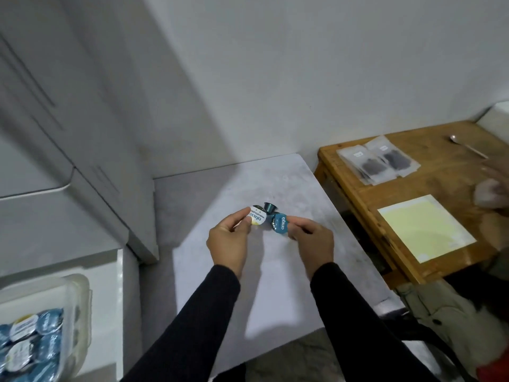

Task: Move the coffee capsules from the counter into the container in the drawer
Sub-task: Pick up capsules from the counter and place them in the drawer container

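Both hands are working over the pale counter (275, 271). The left hand (230, 239) is pinching a white-lidded capsule (64, 218) between thumb and fingertips, lid tilted toward the camera; the right hand (312, 239) is pinching a blue-lidded capsule (281, 223) by its rim the same way, its other fingers curled in. A third, dark capsule (270, 207) is lying on the counter just behind the two, untouched. So three capsules are showing here: one white-lidded, one blue-lidded, one dark with its lid turned away. They are looking small, light and stiff, probably with thin foil lids that could dent, so the rigid rim or the cup wall seems the safer place to take hold, with gentle pressure. The container (74, 304), a clear tub at the lower left, is already holding many blue and white capsules, too blurred and crowded to count. It is sitting well apart from the hands.
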Demonstrator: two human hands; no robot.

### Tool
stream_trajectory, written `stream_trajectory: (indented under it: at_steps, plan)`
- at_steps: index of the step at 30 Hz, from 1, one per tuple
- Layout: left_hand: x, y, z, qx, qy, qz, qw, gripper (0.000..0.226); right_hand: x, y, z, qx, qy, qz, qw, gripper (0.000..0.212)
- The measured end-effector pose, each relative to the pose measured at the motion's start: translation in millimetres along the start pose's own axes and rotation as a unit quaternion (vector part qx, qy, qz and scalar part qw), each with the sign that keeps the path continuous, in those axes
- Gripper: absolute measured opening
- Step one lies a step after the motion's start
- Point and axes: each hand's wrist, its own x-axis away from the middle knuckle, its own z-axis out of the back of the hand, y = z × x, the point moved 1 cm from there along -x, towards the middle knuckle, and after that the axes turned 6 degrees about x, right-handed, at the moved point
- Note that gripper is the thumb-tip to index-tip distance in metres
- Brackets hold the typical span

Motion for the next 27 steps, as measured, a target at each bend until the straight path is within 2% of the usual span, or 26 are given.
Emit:
stream_trajectory:
  at_steps: [5,11,18,24,27]
  plan:
    - [32,34,38,0.085,0.012,-0.041,0.995,0.022,46,-30,-7,-0.064,-0.027,0.076,0.995,0.020]
    - [64,73,112,0.101,0.010,-0.080,0.992,0.021,106,-62,-44,-0.134,-0.124,0.069,0.981,0.025]
    - [78,104,229,0.043,0.012,-0.083,0.996,0.020,173,-82,-105,-0.077,-0.235,0.082,0.966,0.024]
    - [58,112,341,-0.055,0.016,-0.014,0.998,0.022,224,-81,-193,-0.007,-0.329,0.082,0.941,0.020]
    - [39,115,390,-0.083,0.017,0.019,0.996,0.021,240,-81,-241,0.034,-0.357,0.078,0.930,0.025]
